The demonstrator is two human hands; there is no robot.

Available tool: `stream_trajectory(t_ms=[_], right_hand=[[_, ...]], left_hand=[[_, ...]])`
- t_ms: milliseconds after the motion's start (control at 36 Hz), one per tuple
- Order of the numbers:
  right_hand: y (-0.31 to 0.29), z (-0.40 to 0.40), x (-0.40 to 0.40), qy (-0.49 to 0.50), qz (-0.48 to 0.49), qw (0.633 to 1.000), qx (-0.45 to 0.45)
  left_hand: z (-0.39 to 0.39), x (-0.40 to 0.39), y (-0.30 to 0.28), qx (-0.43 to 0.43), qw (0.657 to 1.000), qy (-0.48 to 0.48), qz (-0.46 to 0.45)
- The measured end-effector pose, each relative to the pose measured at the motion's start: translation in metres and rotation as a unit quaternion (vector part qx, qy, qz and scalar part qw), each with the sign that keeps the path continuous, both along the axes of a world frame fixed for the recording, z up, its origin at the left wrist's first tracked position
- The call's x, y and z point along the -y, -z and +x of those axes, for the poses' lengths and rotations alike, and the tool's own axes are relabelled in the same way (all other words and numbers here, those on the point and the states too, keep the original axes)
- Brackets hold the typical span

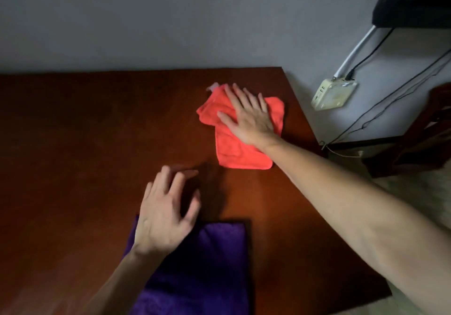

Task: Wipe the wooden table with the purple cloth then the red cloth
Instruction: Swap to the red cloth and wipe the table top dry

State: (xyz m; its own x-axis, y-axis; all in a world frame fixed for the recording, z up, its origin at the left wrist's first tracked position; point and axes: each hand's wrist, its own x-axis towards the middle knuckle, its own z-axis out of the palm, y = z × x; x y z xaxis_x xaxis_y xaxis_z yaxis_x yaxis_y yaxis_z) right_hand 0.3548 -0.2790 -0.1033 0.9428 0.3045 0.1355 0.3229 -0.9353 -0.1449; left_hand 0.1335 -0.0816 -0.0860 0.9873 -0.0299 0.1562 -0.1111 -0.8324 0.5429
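The right hand (pixel 249 119) presses flat, fingers spread, on the red cloth (pixel 234 143); the left hand (pixel 163 217) hovers unclenched above the purple cloth (pixel 207 266).

Bright coral-red on the red cloth (pixel 240 131), plain, no print. Deep violet on the purple cloth (pixel 207 266), solid too. The tabletop (pixel 85 143) shows warm reddish-brown wood. Grey wall (pixel 170 17) behind, cream power adapter (pixel 333 93), black cables (pixel 390 97).

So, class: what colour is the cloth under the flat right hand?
Red, bright orange-red, seen in the head view.
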Motion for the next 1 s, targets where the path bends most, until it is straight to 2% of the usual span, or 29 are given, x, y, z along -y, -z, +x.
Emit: stream_trajectory(t_ms=[56,167,278,361,473,639,1001], right_hand=[[0.001,-0.037,-0.006,-0.032,0.003,0.999,0.005],[0.004,-0.106,-0.013,-0.102,0.008,0.995,0.021],[-0.002,-0.147,-0.016,-0.168,0.012,0.986,-0.004],[-0.006,-0.148,-0.015,-0.206,-0.005,0.978,-0.017],[-0.009,-0.127,-0.011,-0.268,-0.021,0.962,-0.035],[-0.013,-0.06,-0.012,-0.362,-0.057,0.93,-0.042],[-0.019,0.108,-0.066,-0.325,-0.064,0.943,-0.031]], left_hand=[[-0.001,-0.006,-0.003,0.014,0.999,-0.032,-0.014],[-0.011,-0.039,-0.007,-0.01,0.998,-0.06,-0.002],[-0.031,-0.089,-0.007,-0.044,0.998,-0.033,0.044],[-0.038,-0.127,-0.003,-0.075,0.991,0.008,0.106],[-0.038,-0.163,0.004,-0.112,0.979,0.069,0.157],[-0.034,-0.165,0.008,-0.092,0.98,0.094,0.15],[-0.03,-0.17,0.008,-0.094,0.979,0.096,0.155]])
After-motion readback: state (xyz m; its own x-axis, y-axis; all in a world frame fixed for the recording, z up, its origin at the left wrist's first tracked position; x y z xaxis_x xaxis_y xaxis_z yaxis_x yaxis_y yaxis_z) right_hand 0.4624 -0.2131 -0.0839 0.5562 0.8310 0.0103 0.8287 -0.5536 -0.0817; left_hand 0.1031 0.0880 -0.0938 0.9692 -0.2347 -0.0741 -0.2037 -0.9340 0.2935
